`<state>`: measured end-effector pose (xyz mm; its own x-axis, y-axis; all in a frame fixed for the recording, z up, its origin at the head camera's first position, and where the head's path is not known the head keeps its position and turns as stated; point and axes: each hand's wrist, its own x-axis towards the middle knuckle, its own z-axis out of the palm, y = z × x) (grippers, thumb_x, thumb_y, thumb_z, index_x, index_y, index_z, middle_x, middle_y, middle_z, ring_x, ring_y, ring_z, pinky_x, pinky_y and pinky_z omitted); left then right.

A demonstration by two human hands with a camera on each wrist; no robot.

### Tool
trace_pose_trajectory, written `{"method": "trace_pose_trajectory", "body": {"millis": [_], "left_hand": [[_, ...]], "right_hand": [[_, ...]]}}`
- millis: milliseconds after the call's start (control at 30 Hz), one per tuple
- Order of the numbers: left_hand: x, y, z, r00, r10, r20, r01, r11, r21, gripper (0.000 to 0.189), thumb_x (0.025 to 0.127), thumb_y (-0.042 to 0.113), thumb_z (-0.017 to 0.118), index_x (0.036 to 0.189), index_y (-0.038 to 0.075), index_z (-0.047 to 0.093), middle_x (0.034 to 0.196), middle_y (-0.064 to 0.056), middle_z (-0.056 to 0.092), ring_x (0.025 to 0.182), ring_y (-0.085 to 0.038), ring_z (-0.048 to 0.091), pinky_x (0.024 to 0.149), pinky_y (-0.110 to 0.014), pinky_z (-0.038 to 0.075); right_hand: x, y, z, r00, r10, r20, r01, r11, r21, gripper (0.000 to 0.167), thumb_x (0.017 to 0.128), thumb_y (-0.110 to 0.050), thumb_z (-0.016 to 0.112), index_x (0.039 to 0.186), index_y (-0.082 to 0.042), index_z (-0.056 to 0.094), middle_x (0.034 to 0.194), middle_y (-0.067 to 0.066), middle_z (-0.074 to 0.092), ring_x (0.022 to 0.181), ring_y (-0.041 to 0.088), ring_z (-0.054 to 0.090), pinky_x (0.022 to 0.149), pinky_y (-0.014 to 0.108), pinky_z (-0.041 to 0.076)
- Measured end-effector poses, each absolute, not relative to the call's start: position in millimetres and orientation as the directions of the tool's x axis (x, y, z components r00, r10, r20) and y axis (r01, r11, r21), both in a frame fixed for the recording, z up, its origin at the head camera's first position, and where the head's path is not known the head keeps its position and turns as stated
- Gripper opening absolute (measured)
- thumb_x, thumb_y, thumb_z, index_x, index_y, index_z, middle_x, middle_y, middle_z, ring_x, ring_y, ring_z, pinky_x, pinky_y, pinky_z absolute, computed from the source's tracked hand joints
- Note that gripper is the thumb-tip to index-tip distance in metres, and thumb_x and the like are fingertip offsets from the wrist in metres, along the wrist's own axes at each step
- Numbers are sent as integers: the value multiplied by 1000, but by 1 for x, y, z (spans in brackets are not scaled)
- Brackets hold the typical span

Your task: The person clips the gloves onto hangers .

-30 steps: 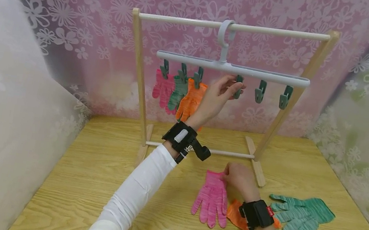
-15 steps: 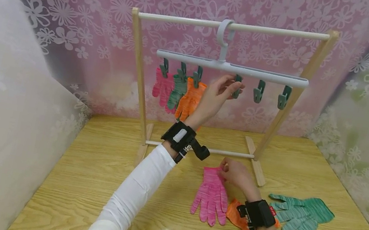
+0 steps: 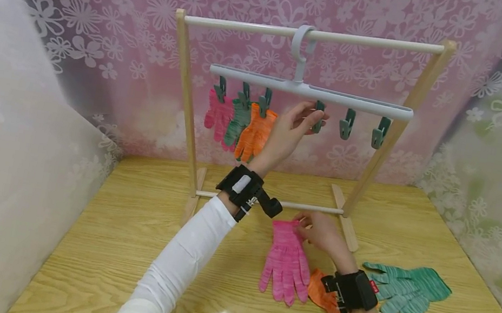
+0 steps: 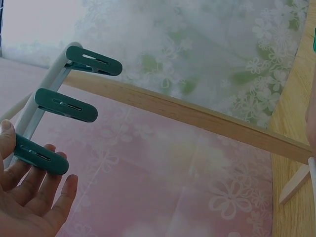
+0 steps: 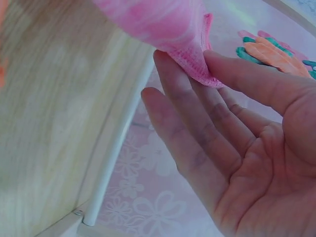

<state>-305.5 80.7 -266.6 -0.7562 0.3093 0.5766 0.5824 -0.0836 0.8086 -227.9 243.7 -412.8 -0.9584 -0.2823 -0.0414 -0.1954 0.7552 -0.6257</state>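
Observation:
My left hand [image 3: 284, 132] is up at the grey hanger [image 3: 358, 103], thumb and fingers pinching a dark green clip [image 4: 42, 157]. In the left wrist view the thumb lies at the clip's upper end, with fingers behind it. Lower down, my right hand [image 3: 324, 238] pinches the cuff of a pink glove [image 3: 285, 265] between thumb and fingers. The right wrist view shows the cuff raised, its edge at the fingertips. Pink [image 3: 219, 116], green [image 3: 237, 124] and orange [image 3: 255, 132] gloves hang from clips at the hanger's left.
A wooden rack [image 3: 184, 86] with a white top rail [image 3: 368, 40] carries the hanger. Two more clips [image 3: 347, 124] hang right of my left hand. An orange glove [image 3: 323, 294] lies partly under my right wrist, beside a green glove [image 3: 412, 291] on the wooden table [image 3: 118, 245].
The right hand has moved slightly up and left, drawing the pink glove's cuff along with it. The left hand stays at the same clip. The whole view has shifted a little.

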Motion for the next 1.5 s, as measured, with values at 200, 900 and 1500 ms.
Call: {"method": "trace_pose_trajectory", "body": {"millis": [200,900,1500], "left_hand": [[-305,80,-267,-760,306,573,578,-84,811,34,108,17,53,137,0,56,126,-17,68,113,-20,67,93,-23,55],[-308,78,-270,-751,313,581,586,-88,805,32,107,17,54,134,0,58,126,-17,68,115,-24,66,94,-24,55],[-307,78,-270,-760,303,575,580,-84,811,34,107,18,54,135,-1,57,126,-16,68,113,-21,67,94,-24,55]], "right_hand": [[-227,244,-405,-955,-295,13,-240,751,-615,20,97,-11,68,114,-1,70,97,15,74,73,26,70,58,28,54],[-222,243,-393,-951,-271,151,-306,733,-608,18,97,-13,69,111,-1,70,96,15,75,76,25,72,62,35,56],[-222,244,-386,-941,-197,277,-329,729,-600,16,97,-15,71,108,-3,73,90,11,75,76,25,73,66,39,58]]}}
